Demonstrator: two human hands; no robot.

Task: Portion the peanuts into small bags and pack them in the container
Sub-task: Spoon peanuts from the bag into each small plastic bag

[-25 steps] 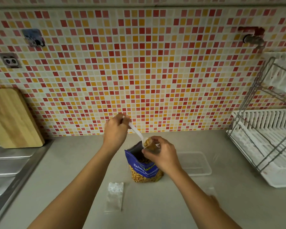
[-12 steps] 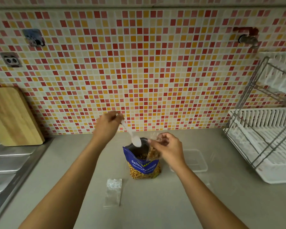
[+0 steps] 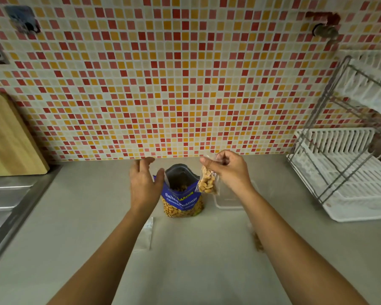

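Since half a second ago the left hand (image 3: 143,186) has let go of the spoon (image 3: 167,179), whose white handle now pokes out of the open peanut bag (image 3: 182,198), and the hand hangs with fingers spread, its thumb just beside the bag's left edge. At centre frame the right hand (image 3: 228,170) has lifted away from the bag's mouth and pinches the top of a small clear bag (image 3: 207,182), part filled with peanuts, which dangles just right of the blue pouch. Behind that wrist a clear container (image 3: 229,202) sits on the grey counter (image 3: 185,260). Lower left of the pouch, an empty small bag (image 3: 147,233) lies flat, partly hidden by the left forearm.
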